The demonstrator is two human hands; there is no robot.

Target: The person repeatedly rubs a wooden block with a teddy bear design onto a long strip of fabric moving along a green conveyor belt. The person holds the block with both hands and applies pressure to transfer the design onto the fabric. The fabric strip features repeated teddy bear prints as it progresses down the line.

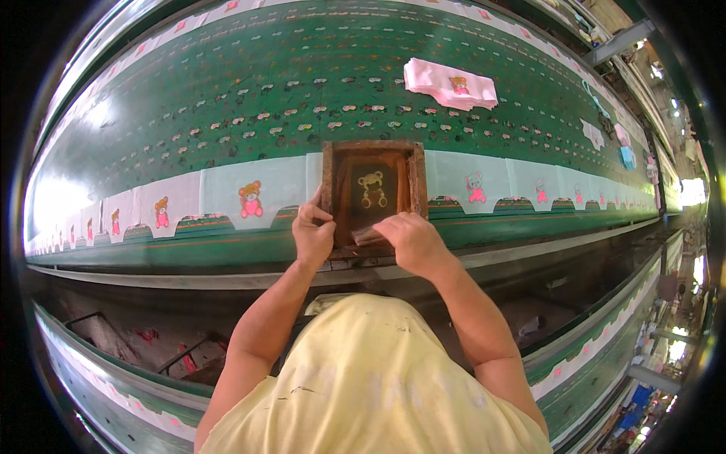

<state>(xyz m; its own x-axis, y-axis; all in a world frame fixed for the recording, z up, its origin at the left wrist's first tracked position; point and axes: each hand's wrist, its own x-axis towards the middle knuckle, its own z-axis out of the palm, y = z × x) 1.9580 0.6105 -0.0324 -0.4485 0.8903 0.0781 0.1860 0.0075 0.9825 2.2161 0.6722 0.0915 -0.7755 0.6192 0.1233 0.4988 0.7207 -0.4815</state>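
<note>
A wooden-framed printing screen lies on the row of cloth pieces at the near edge of a long green table. Its dark mesh shows a pale bear-shaped stencil. My left hand is closed on the frame's left side near the front corner. My right hand grips a squeegee inside the front end of the frame; my fingers hide part of it. Left of the screen, a cloth piece carries a brown bear with a pink heart. On the right, another cloth piece bears a bear with pink parts and no brown fill.
A stack of pink cloth pieces sits on the green table beyond the screen. More cloth lies toward the table's right end. A pale rail runs along the near edge. Another long table with printed cloth stands behind me.
</note>
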